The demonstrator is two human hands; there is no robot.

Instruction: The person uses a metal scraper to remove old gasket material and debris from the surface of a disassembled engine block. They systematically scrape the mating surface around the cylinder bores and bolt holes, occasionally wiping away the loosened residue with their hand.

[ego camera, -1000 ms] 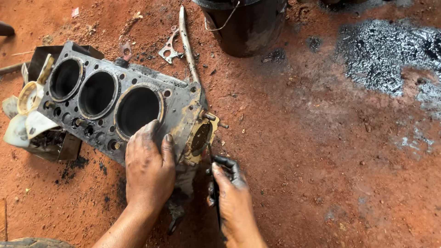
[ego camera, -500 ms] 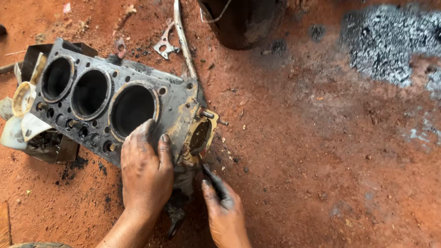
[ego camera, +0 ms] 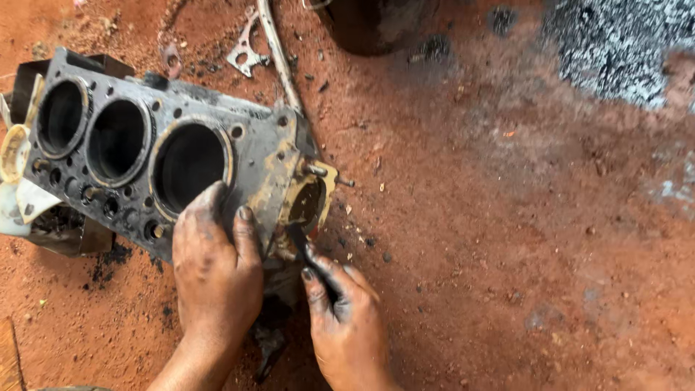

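So, grimy left hand (ego camera: pixel 216 271) fingers flat on the greasy grey three-bore metal engine block (ego camera: pixel 166 156), right hand (ego camera: pixel 346 318) pinching a thin dark blade tool (ego camera: pixel 308 255) against its yellowed end gasket (ego camera: pixel 310 199), red dirt ground (ego camera: pixel 507 239).

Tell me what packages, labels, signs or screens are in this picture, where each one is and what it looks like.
None can be seen: no package, label, sign or screen.
Grey metal engine block with three round bores: on red dirt ground, left of centre.
Left hand: pressed flat on the block's near edge.
Right hand: holds a thin dark tool against the yellowish gasket face.
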